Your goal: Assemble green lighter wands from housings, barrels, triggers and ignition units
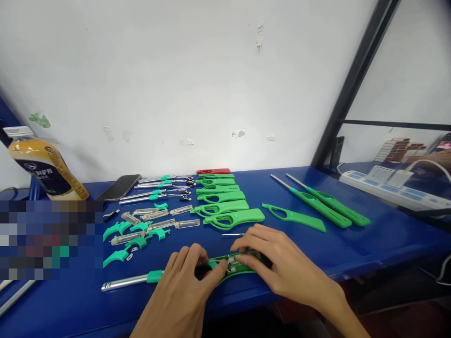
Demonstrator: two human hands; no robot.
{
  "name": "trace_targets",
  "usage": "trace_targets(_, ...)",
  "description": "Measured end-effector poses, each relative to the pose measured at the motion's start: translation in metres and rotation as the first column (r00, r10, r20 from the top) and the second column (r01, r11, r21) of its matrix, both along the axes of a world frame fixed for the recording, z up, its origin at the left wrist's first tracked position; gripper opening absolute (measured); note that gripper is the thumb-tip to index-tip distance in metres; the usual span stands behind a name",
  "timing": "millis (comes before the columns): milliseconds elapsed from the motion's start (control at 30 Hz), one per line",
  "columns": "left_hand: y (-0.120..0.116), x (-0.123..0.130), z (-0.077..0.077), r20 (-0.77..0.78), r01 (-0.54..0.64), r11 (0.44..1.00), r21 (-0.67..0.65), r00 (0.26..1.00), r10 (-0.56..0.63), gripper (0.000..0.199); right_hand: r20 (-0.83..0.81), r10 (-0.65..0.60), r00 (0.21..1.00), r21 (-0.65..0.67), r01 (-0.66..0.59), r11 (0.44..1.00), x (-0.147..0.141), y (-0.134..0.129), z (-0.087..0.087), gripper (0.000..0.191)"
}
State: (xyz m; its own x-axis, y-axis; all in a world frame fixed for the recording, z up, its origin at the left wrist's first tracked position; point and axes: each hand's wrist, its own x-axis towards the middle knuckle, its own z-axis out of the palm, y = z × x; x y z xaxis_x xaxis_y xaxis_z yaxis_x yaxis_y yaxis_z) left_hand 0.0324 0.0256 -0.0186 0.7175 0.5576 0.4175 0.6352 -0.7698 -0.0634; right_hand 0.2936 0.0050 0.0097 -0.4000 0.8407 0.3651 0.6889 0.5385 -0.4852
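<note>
A green lighter body, opened to show its inner parts, lies near the front edge of the blue table. Its metal tube with a teal collar points left. My left hand is closed around the body's left part, thumb on the small parts inside. My right hand grips the right part, thumb and fingers over a clear piece in the shell. Behind my hands lie several green shell halves, and a thin metal rod is just beyond the body. Fingers partly hide the inner parts.
Clear tanks, teal triggers and metal tubes with wires lie on the left. A phone and bottle stand behind them. Two assembled lighters, a single shell and a power strip are right.
</note>
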Motion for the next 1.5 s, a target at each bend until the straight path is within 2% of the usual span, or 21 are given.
trace_targets(267, -0.0005, -0.0009, 0.0057, 0.022, -0.005, 1.000, -0.001, 1.000, 0.005, 0.068, 0.009, -0.012, 1.000, 0.010, 0.012, 1.000, -0.0018, 0.0006, 0.0028, 0.007)
trace_targets(467, 0.0019, -0.0015, 0.0055, 0.159, 0.005, 1.000, -0.015, 0.987, -0.003, 0.048, -0.048, -0.021, 0.999, 0.097, 0.025, 0.995, -0.0005, 0.0013, 0.0002, 0.014)
trace_targets(633, 0.0033, -0.0039, 0.0030, 0.152, -0.012, 1.000, 0.018, 0.988, 0.009, 0.045, -0.060, -0.074, 0.995, 0.172, 0.083, 0.982, 0.0011, 0.0015, -0.0041, 0.011)
trace_targets(867, 0.0047, -0.0050, 0.0042, 0.172, 0.019, 1.000, -0.012, 0.985, -0.017, 0.037, 0.011, -0.069, 0.998, 0.089, 0.068, 0.994, 0.0014, 0.0018, -0.0033, 0.008)
trace_targets(1133, 0.0027, -0.0036, 0.0055, 0.179, 0.030, 0.998, -0.063, 0.984, -0.019, 0.038, -0.028, -0.051, 0.998, 0.045, 0.052, 0.998, 0.0003, 0.0030, -0.0010, 0.012)
trace_targets(1367, 0.0021, -0.0049, 0.0068, 0.126, 0.039, 0.997, -0.069, 0.992, -0.030, 0.045, -0.050, 0.029, 0.998, 0.069, -0.025, 0.997, 0.0021, 0.0009, -0.0026, 0.011)
trace_targets(1500, 0.0029, -0.0051, 0.0059, 0.110, 0.048, 0.997, -0.058, 0.993, -0.041, 0.047, -0.013, 0.084, 0.996, 0.055, -0.083, 0.995, 0.0025, 0.0010, -0.0017, 0.021)
